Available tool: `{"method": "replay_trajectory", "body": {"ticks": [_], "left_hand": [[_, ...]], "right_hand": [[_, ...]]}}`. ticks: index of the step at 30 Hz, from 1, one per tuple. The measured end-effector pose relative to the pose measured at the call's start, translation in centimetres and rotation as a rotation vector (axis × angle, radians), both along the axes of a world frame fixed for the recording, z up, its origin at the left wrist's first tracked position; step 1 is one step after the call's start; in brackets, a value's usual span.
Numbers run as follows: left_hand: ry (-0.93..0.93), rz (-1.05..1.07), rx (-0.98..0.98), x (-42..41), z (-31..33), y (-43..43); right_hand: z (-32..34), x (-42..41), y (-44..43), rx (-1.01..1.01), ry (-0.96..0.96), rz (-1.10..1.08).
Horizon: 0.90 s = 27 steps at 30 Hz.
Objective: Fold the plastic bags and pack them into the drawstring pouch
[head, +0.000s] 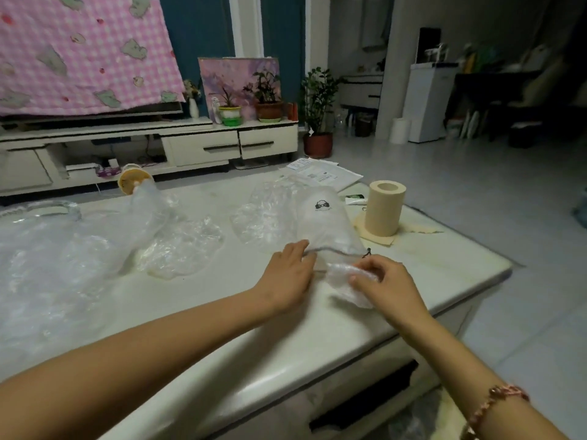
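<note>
Two hands meet near the worktop (206,319) edge. The left hand (290,274) pinches the rim of the white drawstring pouch (327,223); the right hand (384,287) pinches a folded plastic bag (344,285) at its mouth. The light, slippery film probably springs open, so grip across the fold. The pouch's contents are hidden. Unfolded bags (178,246) lie to the left.

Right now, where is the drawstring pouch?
Head view, right of centre on the table: the drawstring pouch lies just beyond the left hand and right hand, a paper roll to its right.
</note>
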<state>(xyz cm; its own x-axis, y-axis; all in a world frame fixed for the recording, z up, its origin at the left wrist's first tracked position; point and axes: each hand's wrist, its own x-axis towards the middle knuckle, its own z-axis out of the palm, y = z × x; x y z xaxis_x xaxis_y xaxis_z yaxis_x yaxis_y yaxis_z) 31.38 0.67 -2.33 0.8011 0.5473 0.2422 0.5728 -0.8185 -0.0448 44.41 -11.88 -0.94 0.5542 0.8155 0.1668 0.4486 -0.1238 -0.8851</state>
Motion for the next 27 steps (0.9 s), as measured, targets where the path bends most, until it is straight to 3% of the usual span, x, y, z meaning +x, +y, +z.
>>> {"method": "replay_trajectory", "body": {"ticks": [5,8,16,19,24,27], "left_hand": [[-0.360,-0.214,-0.016,0.0,0.7,0.4],[-0.414,-0.331,-0.015,-0.4,1.5,-0.1],[-0.668,-0.266,-0.196,-0.4,1.0,-0.3],[-0.658,-0.202,-0.291,0.2,1.0,-0.6],[-0.634,-0.234,-0.268,1.3,0.4,-1.5],[-0.701,-0.085,-0.334,1.1,0.4,-0.5]], "right_hand": [[0.3,-0.9,1.2,0.081,-0.338,-0.068],[1.0,-1.4,2.4,0.179,-0.488,-0.094],[1.0,-2.4,5.4,0.224,-0.533,-0.234],[0.7,-2.5,6.5,0.069,-0.607,-0.268],[0.4,-2.3,8.1,-0.146,-0.615,-0.392],[0.2,-2.1,8.9,-0.328,-0.671,-0.306]]}}
